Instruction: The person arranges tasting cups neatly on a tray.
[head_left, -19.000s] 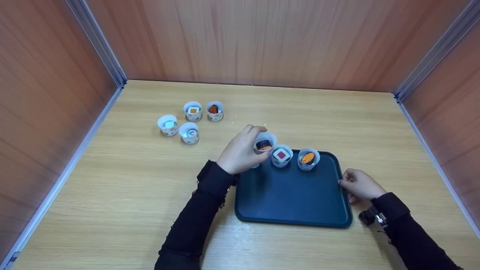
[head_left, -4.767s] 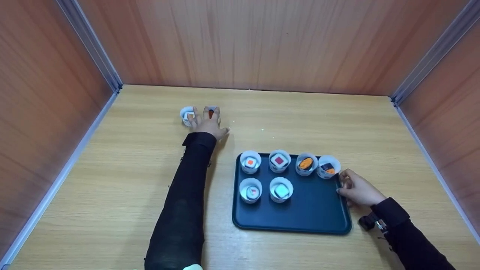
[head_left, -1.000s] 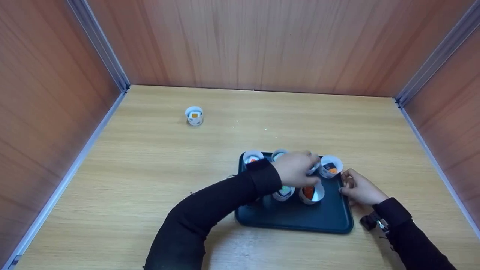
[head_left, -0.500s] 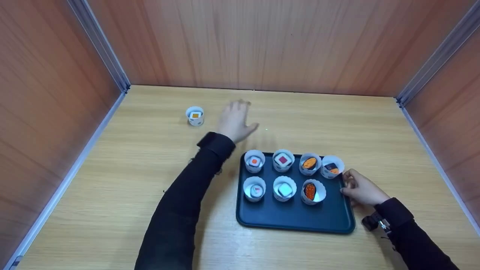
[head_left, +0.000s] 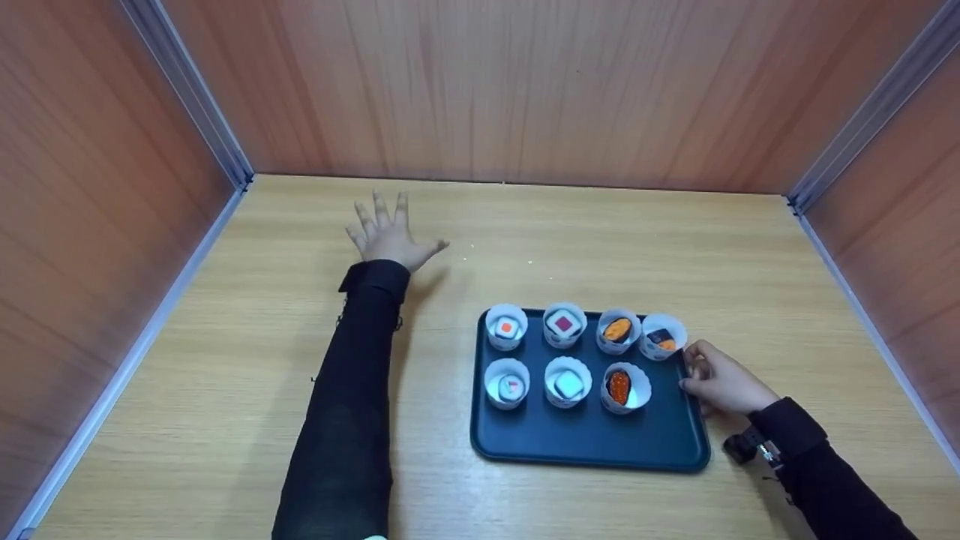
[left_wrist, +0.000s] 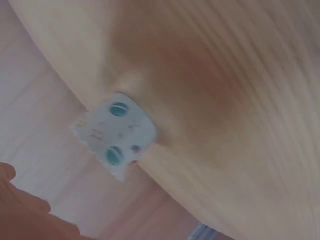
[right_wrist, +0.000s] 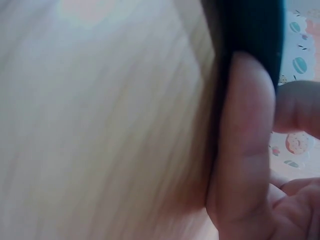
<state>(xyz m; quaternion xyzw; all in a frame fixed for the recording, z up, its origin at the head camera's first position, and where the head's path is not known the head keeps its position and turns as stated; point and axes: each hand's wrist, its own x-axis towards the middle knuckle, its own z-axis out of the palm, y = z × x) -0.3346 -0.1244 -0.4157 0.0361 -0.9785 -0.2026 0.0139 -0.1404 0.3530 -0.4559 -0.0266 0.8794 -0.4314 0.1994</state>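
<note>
In the head view my left hand (head_left: 390,244) reaches far forward with its fingers spread wide. It hides a small patterned paper cup, which the left wrist view shows standing on the table: a white paper cup (left_wrist: 120,132) with green macaron prints, apart from the fingers (left_wrist: 25,212). My right hand (head_left: 726,381) grips the right edge of a dark green tray (head_left: 585,442), fingers curled at the rim. On the tray, cups stand in two rows, such as one with orange-topped sushi (head_left: 616,330), one with red roe sushi (head_left: 619,387) and one with a pale green piece (head_left: 568,384).
Wood-grain panels enclose the table at the back (head_left: 510,90), left (head_left: 97,187) and right (head_left: 892,225). Tiny white crumbs lie on the table (head_left: 675,247) behind the tray. A dark wrist camera (head_left: 741,448) hangs under the right wrist.
Earlier, my left hand carried cups from the back left onto the tray, and left the red roe sushi cup there. It has since swung left and spread over the last cup. The right hand stays put.
</note>
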